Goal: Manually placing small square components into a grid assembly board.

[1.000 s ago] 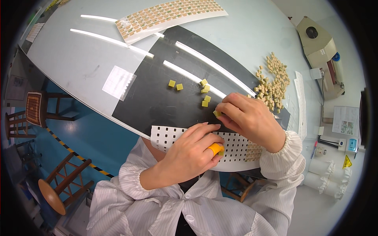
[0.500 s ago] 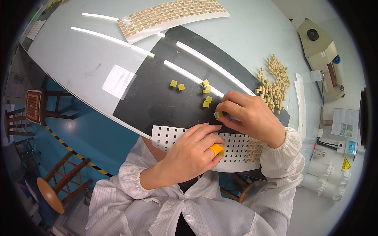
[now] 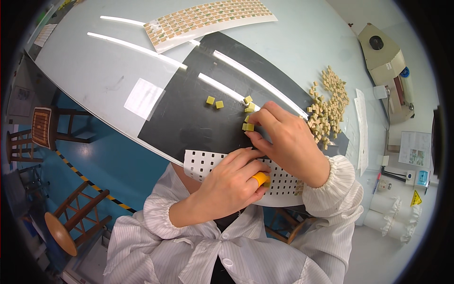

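Observation:
My right hand [image 3: 288,137] reaches over the black mat [image 3: 179,104]. Its thumb and index finger pinch at a small yellow-green cube [image 3: 248,127], which is partly hidden by the fingers. More cubes of the same kind stand beside it, and a pair of yellow-green cubes [image 3: 214,102] lies farther left. My left hand [image 3: 231,180] rests on a white sheet with rows of square holes [image 3: 283,182]. An orange band [image 3: 259,178] wraps one finger. Between that finger and the thumb, a bit of a yellow-green cube [image 3: 266,184] shows.
A heap of small light wooden cubes [image 3: 328,109] lies to the right. A white sheet covered with rows of cubes [image 3: 208,19] is at the back. A white paper [image 3: 144,99] lies on the left, and a beige machine [image 3: 380,52] stands at the far right.
My right hand has moved left and away from me with a yellow-green cube, reaching the cubes at the middle of the mat. My left hand has stayed in place.

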The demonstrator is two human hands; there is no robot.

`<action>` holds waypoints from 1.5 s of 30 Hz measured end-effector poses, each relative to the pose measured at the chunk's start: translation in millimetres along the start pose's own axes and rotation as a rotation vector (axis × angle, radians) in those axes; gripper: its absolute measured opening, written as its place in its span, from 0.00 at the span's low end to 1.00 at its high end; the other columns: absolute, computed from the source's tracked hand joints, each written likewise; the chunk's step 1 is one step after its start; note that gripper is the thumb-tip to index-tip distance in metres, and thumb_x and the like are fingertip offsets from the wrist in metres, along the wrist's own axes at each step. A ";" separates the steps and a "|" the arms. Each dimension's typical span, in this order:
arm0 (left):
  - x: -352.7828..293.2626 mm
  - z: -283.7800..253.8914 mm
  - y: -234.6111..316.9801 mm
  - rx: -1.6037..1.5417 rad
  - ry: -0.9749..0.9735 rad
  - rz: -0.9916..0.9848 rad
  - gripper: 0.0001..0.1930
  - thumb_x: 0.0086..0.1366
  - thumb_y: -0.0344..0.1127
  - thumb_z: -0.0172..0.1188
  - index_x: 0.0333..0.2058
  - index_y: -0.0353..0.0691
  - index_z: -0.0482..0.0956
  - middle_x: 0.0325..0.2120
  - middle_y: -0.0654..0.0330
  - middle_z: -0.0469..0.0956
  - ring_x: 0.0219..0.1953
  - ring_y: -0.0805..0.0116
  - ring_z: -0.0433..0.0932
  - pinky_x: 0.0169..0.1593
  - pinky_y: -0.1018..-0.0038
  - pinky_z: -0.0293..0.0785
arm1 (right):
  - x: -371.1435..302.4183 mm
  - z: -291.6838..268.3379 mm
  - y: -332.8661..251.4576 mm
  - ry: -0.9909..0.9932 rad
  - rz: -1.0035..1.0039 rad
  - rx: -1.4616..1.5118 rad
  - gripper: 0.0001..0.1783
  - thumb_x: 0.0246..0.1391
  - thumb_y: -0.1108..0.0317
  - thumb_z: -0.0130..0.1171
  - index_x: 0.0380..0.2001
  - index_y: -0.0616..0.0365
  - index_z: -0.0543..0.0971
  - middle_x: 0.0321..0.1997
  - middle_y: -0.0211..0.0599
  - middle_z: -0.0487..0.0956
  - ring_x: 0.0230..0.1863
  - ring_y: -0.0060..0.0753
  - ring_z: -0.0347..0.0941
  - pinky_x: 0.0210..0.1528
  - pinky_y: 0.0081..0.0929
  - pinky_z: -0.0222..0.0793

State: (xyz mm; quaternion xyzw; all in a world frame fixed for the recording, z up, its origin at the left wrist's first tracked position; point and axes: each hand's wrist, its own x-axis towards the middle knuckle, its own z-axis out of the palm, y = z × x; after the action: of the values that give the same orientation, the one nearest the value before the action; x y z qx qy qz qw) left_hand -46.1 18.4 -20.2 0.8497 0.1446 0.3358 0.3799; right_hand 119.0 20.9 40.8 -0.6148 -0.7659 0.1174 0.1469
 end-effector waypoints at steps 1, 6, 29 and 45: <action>-0.1 -0.2 -0.1 0.001 0.004 0.006 0.10 0.46 0.30 0.67 0.29 0.34 0.78 0.35 0.59 0.75 0.49 0.58 0.73 0.56 0.63 0.68 | 0.3 0.4 -0.3 0.004 -0.001 0.014 0.10 0.45 0.74 0.66 0.32 0.59 0.76 0.32 0.36 0.74 0.27 0.40 0.75 0.28 0.31 0.70; -0.1 0.8 -0.3 -0.002 0.005 0.009 0.10 0.46 0.30 0.67 0.28 0.34 0.79 0.35 0.59 0.76 0.48 0.58 0.73 0.55 0.64 0.69 | 0.9 0.9 1.0 0.008 -0.018 0.078 0.11 0.46 0.74 0.66 0.32 0.60 0.75 0.32 0.37 0.74 0.27 0.41 0.75 0.28 0.32 0.70; 25.3 -15.2 9.7 0.192 -0.149 0.007 0.10 0.45 0.26 0.68 0.27 0.33 0.79 0.37 0.59 0.78 0.53 0.53 0.73 0.57 0.56 0.67 | -98.8 -35.5 21.8 0.076 0.250 0.070 0.08 0.45 0.77 0.66 0.30 0.60 0.78 0.26 0.35 0.73 0.26 0.34 0.74 0.28 0.27 0.70; 40.0 34.2 23.3 0.111 -0.207 -0.062 0.14 0.43 0.28 0.71 0.31 0.35 0.81 0.42 0.60 0.78 0.58 0.50 0.69 0.60 0.52 0.63 | -141.1 -26.2 16.9 0.062 0.193 0.059 0.13 0.40 0.74 0.66 0.33 0.56 0.77 0.31 0.33 0.73 0.30 0.35 0.74 0.28 0.29 0.72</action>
State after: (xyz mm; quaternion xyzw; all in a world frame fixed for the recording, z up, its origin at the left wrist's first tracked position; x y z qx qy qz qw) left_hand 6.2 4.1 -1.1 0.8947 0.1491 0.2256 0.3556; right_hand 172.4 -113.3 47.7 -0.6843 -0.6946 0.1347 0.1766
